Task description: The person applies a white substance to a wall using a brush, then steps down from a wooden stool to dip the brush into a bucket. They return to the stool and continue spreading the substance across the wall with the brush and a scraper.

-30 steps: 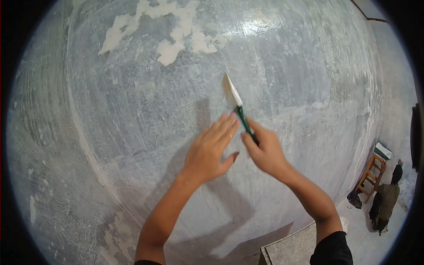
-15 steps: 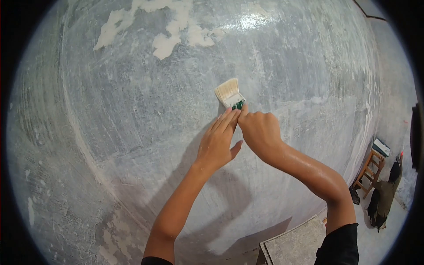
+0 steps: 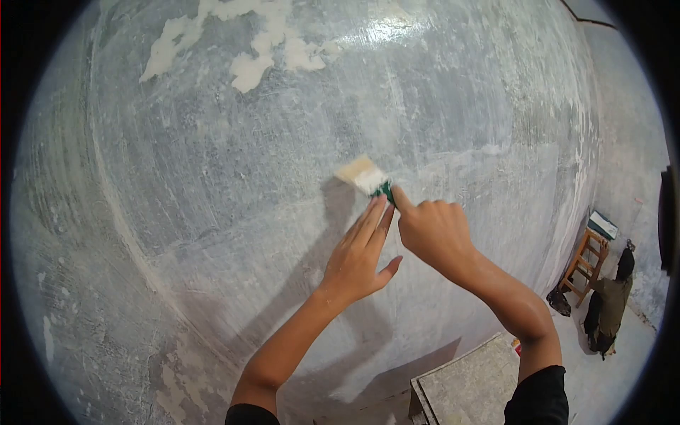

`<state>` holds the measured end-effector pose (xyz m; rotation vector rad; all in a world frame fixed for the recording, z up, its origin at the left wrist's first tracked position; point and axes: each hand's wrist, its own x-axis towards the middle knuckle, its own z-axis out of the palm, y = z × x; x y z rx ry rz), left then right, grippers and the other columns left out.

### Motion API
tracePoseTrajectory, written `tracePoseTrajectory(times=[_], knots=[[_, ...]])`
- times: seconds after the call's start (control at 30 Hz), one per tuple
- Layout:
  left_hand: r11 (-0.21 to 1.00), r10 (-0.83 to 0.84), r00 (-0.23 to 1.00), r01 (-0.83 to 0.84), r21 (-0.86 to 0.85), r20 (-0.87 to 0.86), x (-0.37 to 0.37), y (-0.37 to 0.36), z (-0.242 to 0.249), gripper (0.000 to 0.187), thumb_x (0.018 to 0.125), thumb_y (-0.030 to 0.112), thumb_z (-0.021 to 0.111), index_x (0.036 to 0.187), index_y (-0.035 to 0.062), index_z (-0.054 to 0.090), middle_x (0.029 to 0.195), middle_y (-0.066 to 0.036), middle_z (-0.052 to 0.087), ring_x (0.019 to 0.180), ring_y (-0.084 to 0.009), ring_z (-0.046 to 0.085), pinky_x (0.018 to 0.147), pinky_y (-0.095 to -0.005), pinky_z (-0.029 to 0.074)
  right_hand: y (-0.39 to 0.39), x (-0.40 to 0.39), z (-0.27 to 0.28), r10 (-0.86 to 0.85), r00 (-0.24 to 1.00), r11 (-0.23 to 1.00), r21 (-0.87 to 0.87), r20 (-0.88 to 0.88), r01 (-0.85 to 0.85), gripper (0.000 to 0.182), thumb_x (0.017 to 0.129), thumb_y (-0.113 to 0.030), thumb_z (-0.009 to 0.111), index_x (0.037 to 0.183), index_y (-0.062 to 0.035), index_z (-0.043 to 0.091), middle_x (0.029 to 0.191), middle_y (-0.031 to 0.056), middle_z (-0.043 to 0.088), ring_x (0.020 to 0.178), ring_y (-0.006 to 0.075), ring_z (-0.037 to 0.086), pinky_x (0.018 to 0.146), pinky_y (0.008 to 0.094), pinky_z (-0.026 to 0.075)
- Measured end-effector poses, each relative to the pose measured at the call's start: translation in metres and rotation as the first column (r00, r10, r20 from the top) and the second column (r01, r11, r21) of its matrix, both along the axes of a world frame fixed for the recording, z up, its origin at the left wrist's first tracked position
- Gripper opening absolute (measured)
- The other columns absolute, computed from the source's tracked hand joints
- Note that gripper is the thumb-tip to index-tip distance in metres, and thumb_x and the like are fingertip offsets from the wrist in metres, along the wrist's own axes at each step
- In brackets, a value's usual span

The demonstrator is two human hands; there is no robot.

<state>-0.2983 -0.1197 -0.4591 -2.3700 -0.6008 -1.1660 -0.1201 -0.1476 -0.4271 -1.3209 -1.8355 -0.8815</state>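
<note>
Rough grey-blue wall, flat paintbrush before it in the right hand

Wall (image 3: 283,142): mottled grey-blue, streaked, fills most of the view. Irregular cream patches (image 3: 251,69) at upper left; a bright glare at the top. Shadows of arms and brush fall across the lower middle.

Brush: flat paintbrush with cream bristles, whitish ferrule and green handle (image 3: 367,177), near mid-view. Bristles point up and to the left, slightly blurred. Bristle contact with the wall: cannot tell.

Hands: the right hand (image 3: 435,232) is curled closed round the handle, thumb side toward the ferrule. The left hand (image 3: 358,261) is open, fingers extended close together, thumb held out to the side. Its fingertips overlap the handle in view, just below the ferrule; touching or not, cannot tell. Both forearms come up from the bottom, black sleeves at the elbows.

Lower right: a boxy piece with a mottled grey top (image 3: 471,375), small red item (image 3: 517,347) at its far edge. Beyond, a brown wooden stool (image 3: 584,263), a white-and-dark-green rectangular item (image 3: 602,224) at its top end, a crumpled black bag (image 3: 559,302) by its foot. Another person (image 3: 610,301) is beside the stool, in drab olive and black clothing.
</note>
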Motion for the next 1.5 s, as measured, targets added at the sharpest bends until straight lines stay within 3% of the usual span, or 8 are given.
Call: tracePoseTrajectory(times=[0.23, 0.5, 0.73, 0.83, 0.93, 1.1, 1.37, 1.5], knots=[[0.983, 0.062, 0.991, -0.082, 0.163, 0.121, -0.003, 0.03, 0.067, 0.078, 0.074, 0.012, 0.081, 0.144, -0.0025, 0.048, 0.145, -0.02, 0.053, 0.136, -0.0348, 0.05, 0.11, -0.0425, 0.044, 0.04, -0.023, 0.055, 0.082, 0.996, 0.982, 0.174, -0.041, -0.074, 0.018, 0.079, -0.011, 0.064, 0.095, -0.0043, 0.068, 0.061, 0.0132, 0.065, 0.054, 0.0312, 0.067, 0.047, 0.0414, 0.05], [0.996, -0.013, 0.985, 0.028, -0.08, 0.174, -0.011, 0.043, -0.009, 0.073, 0.071, 0.008, 0.083, 0.138, 0.0012, 0.056, 0.133, -0.015, 0.064, 0.116, -0.0266, 0.066, 0.089, -0.0367, 0.057, 0.034, -0.033, 0.007, 0.142, 0.989, 0.937, -0.329, 0.04, -0.122, 0.003, 0.071, -0.007, 0.068, 0.072, -0.0041, 0.066, 0.065, 0.0159, 0.067, 0.058, 0.0319, 0.068, 0.05, 0.0417, 0.053], [0.978, -0.114, 0.9, 0.176, -0.112, 0.42, -0.006, -0.011, -0.082, 0.068, 0.08, 0.003, 0.075, 0.143, -0.0036, 0.049, 0.14, -0.02, 0.057, 0.13, -0.0328, 0.055, 0.107, -0.0427, 0.045, -0.004, -0.024, -0.073, 0.032, 0.96, 0.966, -0.237, -0.278, -0.101, 0.036, 0.084, -0.017, 0.062, 0.119, -0.0097, 0.06, 0.062, 0.0132, 0.065, 0.054, 0.0338, 0.066, 0.047, 0.046, 0.049], [0.489, 0.047, 0.533, 0.725, -0.485, 0.845, -0.007, -0.06, -0.168, 0.063, 0.095, 0.025, 0.062, 0.147, -0.0049, 0.044, 0.139, -0.016, 0.056, 0.13, -0.0257, 0.052, 0.106, -0.0416, 0.043, -0.049, -0.028, -0.151, 0.114, 0.846, 0.942, -0.215, -0.521, -0.259, 0.049, 0.089, -0.027, 0.063, 0.136, -0.0183, 0.054, 0.058, 0.0108, 0.062, 0.051, 0.0342, 0.063, 0.045, 0.0461, 0.047], [-0.042, 0.283, 0.568, 0.813, -0.581, 0.773, -0.005, -0.105, -0.238, 0.059, 0.107, 0.037, 0.045, 0.147, -0.0058, 0.043, 0.139, -0.016, 0.054, 0.129, -0.0231, 0.052, 0.107, -0.0372, 0.04, -0.103, -0.042, -0.226, -0.072, 0.758, 0.871, -0.412, -0.648, -0.27, 0.052, 0.091, -0.033, 0.065, 0.138, -0.0179, 0.049, 0.059, 0.0098, 0.063, 0.05, 0.0335, 0.063, 0.045, 0.0445, 0.047], [-0.273, 0.465, 0.581, 0.812, -0.516, 0.668, 0.016, -0.165, -0.331, 0.042, 0.109, 0.035, 0.045, 0.127, -0.0018, 0.054, 0.122, -0.012, 0.06, 0.108, -0.0204, 0.061, 0.094, -0.0361, 0.048, -0.183, -0.059, -0.355, -0.315, 0.634, 0.784, -0.57, -0.707, -0.246, 0.054, 0.093, -0.038, 0.064, 0.138, -0.014, 0.044, 0.075, 0.0135, 0.07, 0.058, 0.0353, 0.067, 0.051, 0.0461, 0.05], [-0.421, 0.565, 0.63, 0.775, -0.471, 0.533, 0.047, -0.23, -0.381, 0.026, 0.108, 0.032, 0.05, 0.102, 0.0063, 0.051, 0.088, -0.002, 0.055, 0.078, -0.014, 0.059, 0.073, -0.0321, 0.051, -0.311, 0.013, -0.368, -0.462, 0.469, 0.56, -0.658, -0.753, -0.504, 0.063, 0.095, -0.041, 0.064, 0.145, -0.0125, 0.039, 0.083, 0.0136, 0.069, 0.071, 0.0349, 0.069, 0.064, 0.044, 0.052], [-0.505, 0.533, 0.686, 0.728, -0.465, 0.496, 0.073, -0.205, -0.382, 0.025, 0.107, 0.033, 0.051, 0.094, 0.0115, 0.046, 0.075, 0.002, 0.043, 0.056, -0.0093, 0.043, 0.051, -0.0274, 0.038, -0.349, 0.094, -0.404, -0.581, 0.251, 0.731, -0.632, -0.774, -0.258, 0.048, 0.095, -0.031, 0.067, 0.136, -0.0107, 0.051, 0.075, 0.0112, 0.065, 0.063, 0.0284, 0.064, 0.06, 0.0396, 0.049]])
